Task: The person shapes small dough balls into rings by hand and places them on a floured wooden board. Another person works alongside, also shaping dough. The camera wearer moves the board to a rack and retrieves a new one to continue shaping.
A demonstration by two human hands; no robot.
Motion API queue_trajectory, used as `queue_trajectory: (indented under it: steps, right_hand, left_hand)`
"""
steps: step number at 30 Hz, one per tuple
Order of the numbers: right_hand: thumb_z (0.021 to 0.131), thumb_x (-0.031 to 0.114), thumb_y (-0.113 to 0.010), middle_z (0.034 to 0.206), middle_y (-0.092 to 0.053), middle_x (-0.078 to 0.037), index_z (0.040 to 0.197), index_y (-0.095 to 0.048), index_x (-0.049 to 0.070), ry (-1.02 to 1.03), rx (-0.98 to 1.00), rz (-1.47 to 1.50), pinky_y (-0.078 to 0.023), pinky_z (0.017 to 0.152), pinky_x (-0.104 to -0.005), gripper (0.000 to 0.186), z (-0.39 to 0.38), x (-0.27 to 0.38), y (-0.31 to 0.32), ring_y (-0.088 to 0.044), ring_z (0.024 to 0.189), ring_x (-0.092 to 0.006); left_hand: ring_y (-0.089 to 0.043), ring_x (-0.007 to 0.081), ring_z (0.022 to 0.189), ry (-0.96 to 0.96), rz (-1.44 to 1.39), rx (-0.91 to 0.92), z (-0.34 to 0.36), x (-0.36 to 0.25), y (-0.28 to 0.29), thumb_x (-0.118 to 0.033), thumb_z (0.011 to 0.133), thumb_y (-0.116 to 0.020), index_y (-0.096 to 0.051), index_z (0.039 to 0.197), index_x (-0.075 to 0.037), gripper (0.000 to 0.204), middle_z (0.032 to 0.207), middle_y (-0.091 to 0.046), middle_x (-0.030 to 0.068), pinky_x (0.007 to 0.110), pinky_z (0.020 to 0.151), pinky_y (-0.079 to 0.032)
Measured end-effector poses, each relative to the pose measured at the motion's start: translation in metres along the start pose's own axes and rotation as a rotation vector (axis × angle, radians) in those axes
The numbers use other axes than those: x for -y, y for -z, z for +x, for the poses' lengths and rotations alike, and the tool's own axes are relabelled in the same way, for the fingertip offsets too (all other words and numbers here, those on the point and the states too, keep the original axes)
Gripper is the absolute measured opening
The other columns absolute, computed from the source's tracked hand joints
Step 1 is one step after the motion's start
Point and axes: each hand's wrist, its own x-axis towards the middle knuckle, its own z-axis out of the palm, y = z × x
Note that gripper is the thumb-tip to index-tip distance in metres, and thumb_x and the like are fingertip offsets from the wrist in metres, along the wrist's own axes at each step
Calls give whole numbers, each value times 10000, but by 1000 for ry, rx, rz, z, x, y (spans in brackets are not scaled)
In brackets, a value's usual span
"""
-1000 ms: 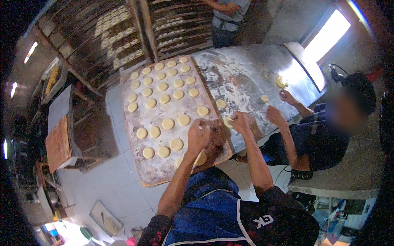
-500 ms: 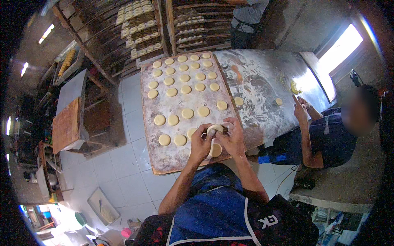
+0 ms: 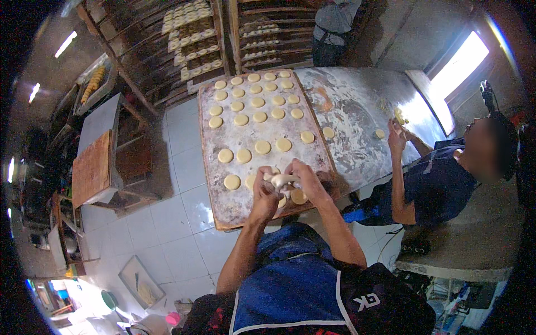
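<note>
Above the near edge of a floured wooden board, both my hands grip one piece of pale dough. The dough looks stretched into a band or loop; fingers hide part of its shape. My left hand is closed on its left end, and my right hand pinches its right end. Round flat dough discs lie in loose rows across the board. A disc sits just under my right hand, and another lies left of my left hand.
Right of the board, a flour-dusted metal table carries stray discs. A co-worker there handles yellowish dough. Racks of shaped dough stand behind. Another person is at the back. A wooden-topped table stands left.
The dough between my hands has gone from a curved, rounded piece to a longer, twisted-looking band. My hands have shifted slightly left. The co-worker's hands have lifted the yellowish dough.
</note>
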Motion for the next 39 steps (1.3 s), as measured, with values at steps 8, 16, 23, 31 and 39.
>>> queue_trajectory:
  steps: [8, 16, 23, 31, 39]
  right_hand:
    - [976, 313, -488, 781, -594, -122, 1007, -619, -9, 331, -199, -425, -496, 632, -337, 349, -16, -24, -39, -592, 668, -189]
    - [972, 440, -494, 670, -621, -129, 812, -606, -39, -100, -269, 80, -458, 588, -405, 518, -17, -20, -81, -573, 612, -233]
    - [984, 404, -481, 726, -654, -167, 836, -642, -17, -70, -176, 136, -474, 629, -433, 474, -17, -35, -87, -616, 671, -303]
    - [965, 391, -466, 865, -663, -175, 919, -651, 8, 182, -8, -111, -480, 795, -403, 428, -40, -38, -116, -608, 841, -294]
    - [780, 274, -721, 792, -641, -189, 952, -620, -21, 264, 231, -386, -489, 791, -424, 356, -19, -24, -134, -631, 811, -352]
  left_hand:
    - [-487, 188, 743, -218, 571, -237, -3, 11, 10, -194, 914, -451, -408, 985, -45, 170, 825, -470, 55, 341, 697, -440]
    - [-480, 176, 590, 15, 288, -514, -3, 22, 27, -360, 998, -388, -464, 787, -76, 362, 705, -496, 18, 346, 515, -409]
    - [-506, 167, 639, 82, 119, -487, -19, 17, 49, -341, 1009, -385, -519, 791, -53, 386, 705, -529, 28, 335, 578, -400]
    - [-548, 242, 619, 63, 3, -596, -45, 26, 83, -441, 1002, -393, -528, 787, -9, 501, 696, -567, 162, 377, 550, -406]
    - [-575, 273, 621, -216, 687, -717, -67, -17, 117, -374, 990, -422, -588, 842, 38, 468, 697, -619, 150, 432, 598, -445]
